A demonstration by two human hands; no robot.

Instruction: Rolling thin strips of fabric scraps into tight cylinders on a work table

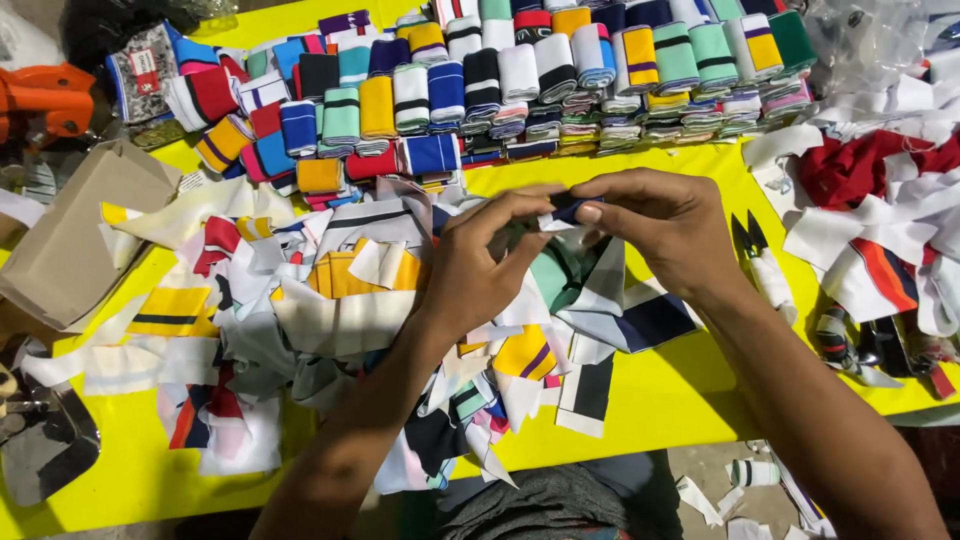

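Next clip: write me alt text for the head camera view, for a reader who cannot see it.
Two bare hands, the left hand and the right hand, pinch a small folded strip of dark blue and white fabric between their fingertips above a bright yellow table. A loose heap of striped fabric scraps lies beneath, with rows of folded striped fabric bundles stacked behind and small black snips to the right.

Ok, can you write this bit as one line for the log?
left hand: pinching fabric strip | right hand: pinching same strip | below: loose fabric pile | table: yellow

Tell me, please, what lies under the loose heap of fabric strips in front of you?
The yellow table shows around the heap of fabric strips. Whatever sits beneath the heap is covered.
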